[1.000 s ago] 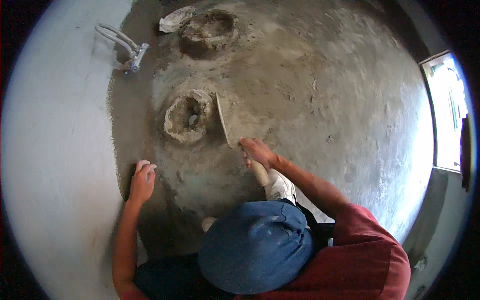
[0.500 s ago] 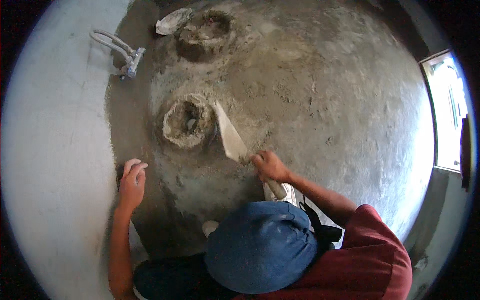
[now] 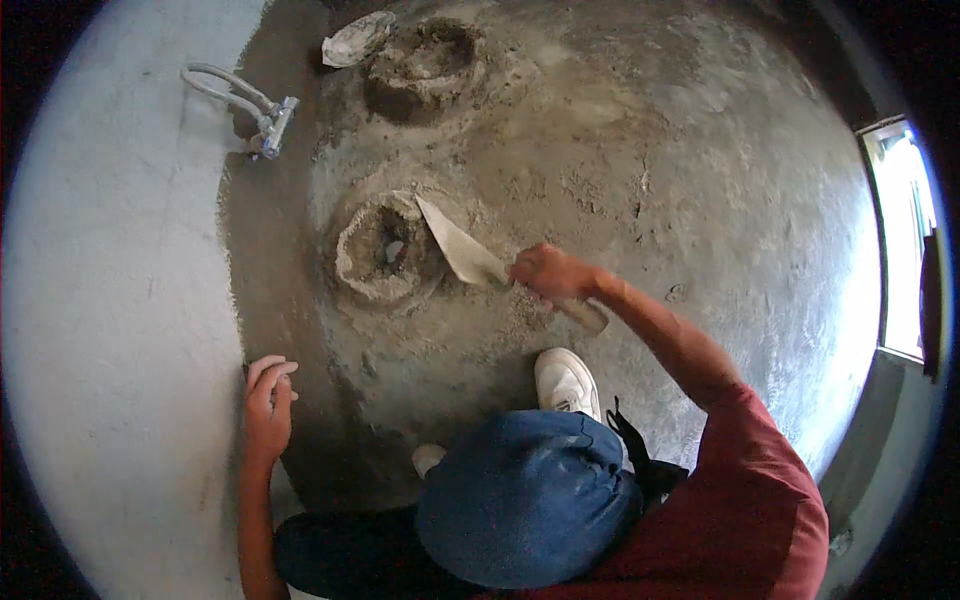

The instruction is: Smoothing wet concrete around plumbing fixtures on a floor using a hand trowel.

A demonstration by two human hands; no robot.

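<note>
The person's right hand (image 3: 550,271) is closed round a trowel (image 3: 456,246), gripping it near the place where the handle joins the blade. The pale, tapering blade points up and to the left over the rough floor (image 3: 690,190), and the wooden handle (image 3: 585,316) runs out behind the fingers toward the lower right. The blade's tip lies at the right-hand rim of the nearer mortar ring (image 3: 374,288) — whether it touches the rim or sits just above it cannot be told. That ring is uneven and grainy, set around a hollow with a small pale patch inside.

The left hand (image 3: 268,408) is beside the wall (image 3: 120,300), its fingers loosely bent and slightly apart, the fingertips paler than the rest. Whether it rests against the wall is not clear.

Farther off is a second mortar ring (image 3: 478,70), with a pale, crumpled piece (image 3: 357,40) just beside it on the left. A metal fitting (image 3: 275,128) with a looped hose (image 3: 228,82) stands out from the dark strip along the wall's lower part. Nearer the person, a white shoe (image 3: 566,382) rests on the floor below the trowel's handle — close to a rounded shape in blue cloth (image 3: 528,500). A bright window (image 3: 903,240) shows at the far right.
</note>
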